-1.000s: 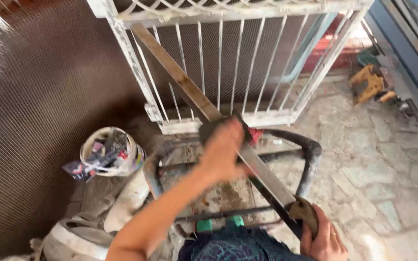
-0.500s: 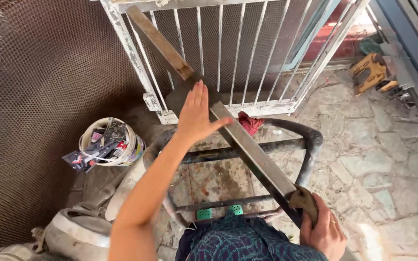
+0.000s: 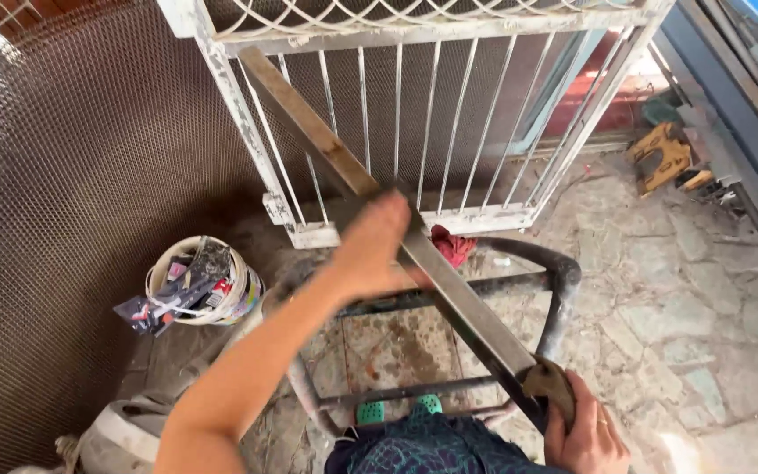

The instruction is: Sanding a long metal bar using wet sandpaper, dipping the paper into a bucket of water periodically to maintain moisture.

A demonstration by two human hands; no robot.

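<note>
A long flat metal bar (image 3: 475, 312) slants from the white grille down to my lap. My left hand (image 3: 377, 247) lies on its middle, blurred, with the fingers curled over the bar's edge. At the lower right my right hand (image 3: 588, 434) grips the bar's near end, wrapped around a brown, worn pad (image 3: 547, 384). The bar rests across a dark tubular metal frame (image 3: 563, 276) in front of me.
A white barred metal grille (image 3: 396, 132) leans upright behind the bar, and a red rag (image 3: 454, 246) lies at its foot. A bucket of tools (image 3: 199, 281) stands left. Brown wire mesh (image 3: 54, 219) fills the left side. A yellow power tool (image 3: 660, 156) lies on the stone floor at right.
My left hand slid up the bar with the palm spread, then came back down and curled over it. The right hand stayed at the near end.
</note>
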